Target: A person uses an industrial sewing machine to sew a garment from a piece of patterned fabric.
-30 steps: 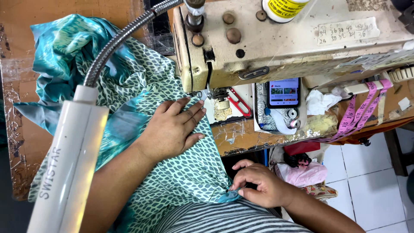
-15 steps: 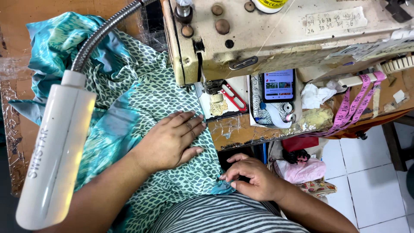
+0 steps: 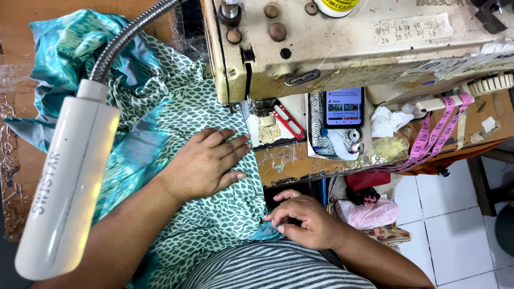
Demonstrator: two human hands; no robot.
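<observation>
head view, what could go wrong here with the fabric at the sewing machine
The left hand lies flat on the green patterned fabric with its fingers close to the needle area; they could get nicked. The right hand pinches the fabric edge off the table, so the cloth may skew. The red snips lie near the presser foot and might snag the cloth.

both forearms are bare, with no sleeves in view, above a grey-and-white horizontally striped garment (image 3: 273, 270).

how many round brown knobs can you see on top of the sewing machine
4: round brown knobs sit along the beige sewing machine top edge, at and. Others may be hidden beyond the frame.
</observation>
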